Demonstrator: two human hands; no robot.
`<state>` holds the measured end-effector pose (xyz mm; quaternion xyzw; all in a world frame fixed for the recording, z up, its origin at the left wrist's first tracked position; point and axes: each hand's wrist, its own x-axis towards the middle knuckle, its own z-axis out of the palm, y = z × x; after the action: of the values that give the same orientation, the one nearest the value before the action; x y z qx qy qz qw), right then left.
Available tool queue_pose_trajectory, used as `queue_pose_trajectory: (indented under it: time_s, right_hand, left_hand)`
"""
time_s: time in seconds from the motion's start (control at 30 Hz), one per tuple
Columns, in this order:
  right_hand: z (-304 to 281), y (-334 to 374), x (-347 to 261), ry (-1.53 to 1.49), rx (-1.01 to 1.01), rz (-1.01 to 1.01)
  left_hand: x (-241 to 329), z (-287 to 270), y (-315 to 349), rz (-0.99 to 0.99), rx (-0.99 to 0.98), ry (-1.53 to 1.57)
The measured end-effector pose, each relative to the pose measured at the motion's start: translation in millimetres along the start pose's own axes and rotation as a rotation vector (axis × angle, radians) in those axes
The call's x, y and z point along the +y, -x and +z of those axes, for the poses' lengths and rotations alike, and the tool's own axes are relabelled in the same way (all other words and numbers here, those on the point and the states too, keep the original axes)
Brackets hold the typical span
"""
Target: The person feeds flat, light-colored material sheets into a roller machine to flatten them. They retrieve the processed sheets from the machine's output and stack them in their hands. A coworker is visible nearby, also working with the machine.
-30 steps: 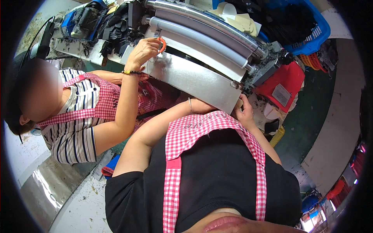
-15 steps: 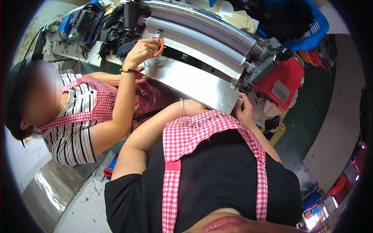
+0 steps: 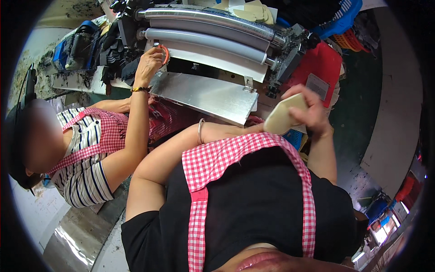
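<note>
My right hand point(image 3: 312, 111) grips a flat cream-coloured piece point(image 3: 282, 115) with rounded edges, held up to the right of the machine's metal tray point(image 3: 206, 94). The piece looks like a cut insole or pad, though its exact kind does not show. My left hand point(image 3: 242, 131), with a bangle at the wrist, reaches across in front of me toward the piece's lower end. Its fingers are mostly hidden behind my checked apron point(image 3: 249, 149), so their grip cannot be made out.
A roller machine point(image 3: 206, 40) stands ahead. On my left a co-worker's hand point(image 3: 148, 68) holds an orange-handled tool point(image 3: 166, 54) at the machine's left end. A red sheet point(image 3: 319, 68) lies right of the rollers, below a blue basket point(image 3: 342, 20). Cream pieces point(image 3: 253, 12) lie behind.
My right hand has lifted from the tray's right corner, moving right with the cream piece, which shows more fully. The view has shifted; the co-worker's hand stays at the machine's left end.
</note>
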<state>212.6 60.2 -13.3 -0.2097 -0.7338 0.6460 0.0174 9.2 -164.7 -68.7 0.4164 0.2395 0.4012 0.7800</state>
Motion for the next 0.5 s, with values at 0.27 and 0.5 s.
queue_pose_trajectory:
  time_s: [0.27,0.5]
  right_hand:
    - [-23.9,-41.6,-72.6,-0.077,0.188,-0.395]
    - [40.0,-153.5,-39.1,0.221,0.260,-0.265]
  left_hand:
    - [111.0,8.9,-9.9,0.200,0.522,-0.460]
    - [65.2,-57.8,-27.6,0.568,1.174,-0.251]
